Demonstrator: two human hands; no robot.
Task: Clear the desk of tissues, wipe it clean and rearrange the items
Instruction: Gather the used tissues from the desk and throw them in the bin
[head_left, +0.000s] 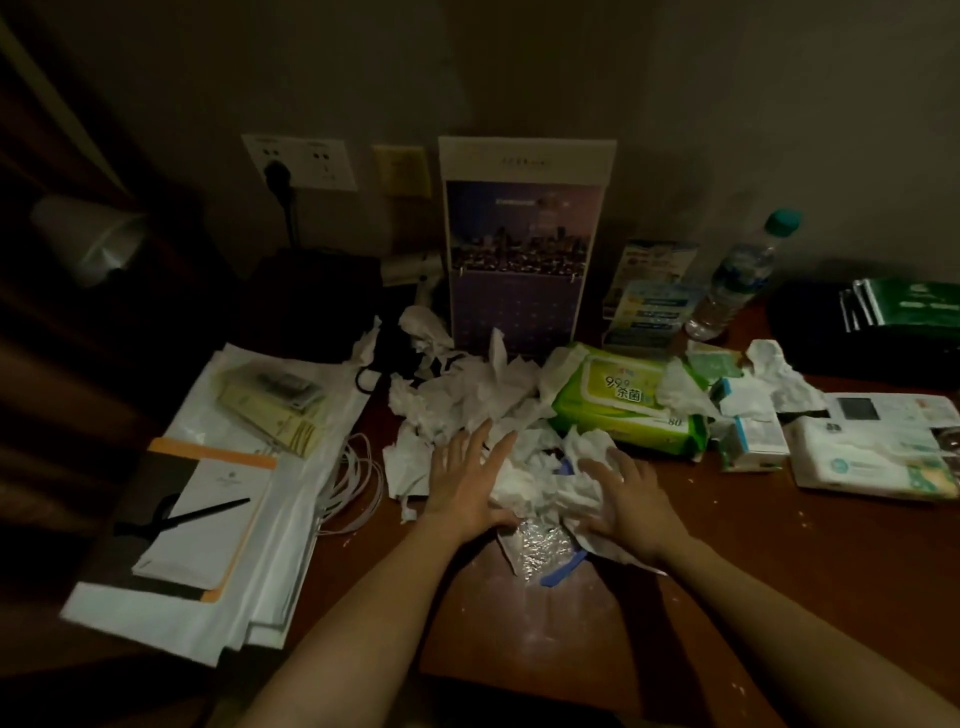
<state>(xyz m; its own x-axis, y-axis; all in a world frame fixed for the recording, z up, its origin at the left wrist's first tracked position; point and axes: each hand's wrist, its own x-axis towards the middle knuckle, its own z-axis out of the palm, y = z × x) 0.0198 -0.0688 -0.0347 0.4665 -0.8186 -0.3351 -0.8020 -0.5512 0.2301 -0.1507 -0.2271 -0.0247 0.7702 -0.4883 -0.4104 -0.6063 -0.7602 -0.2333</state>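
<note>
A heap of crumpled white tissues (467, 395) covers the middle of the brown desk (753, 561). My left hand (467, 483) lies flat on the left side of the heap with its fingers straight and spread. My right hand (628, 499) presses on the right side, fingers slightly bent over the tissues. Between the hands bulges a bunched wad (545, 483), with a clear crinkled plastic wrapper (540, 545) and a blue strip under it. More tissue (784, 379) lies to the right, over small boxes.
A green wet-wipe pack (623, 400) sits behind the heap, a white wipe pack (872, 462) at right. A water bottle (737, 275), a standing calendar (524, 244) and leaflets line the wall. At left lie papers, a notepad with pen (202, 519) and a white cable (353, 478).
</note>
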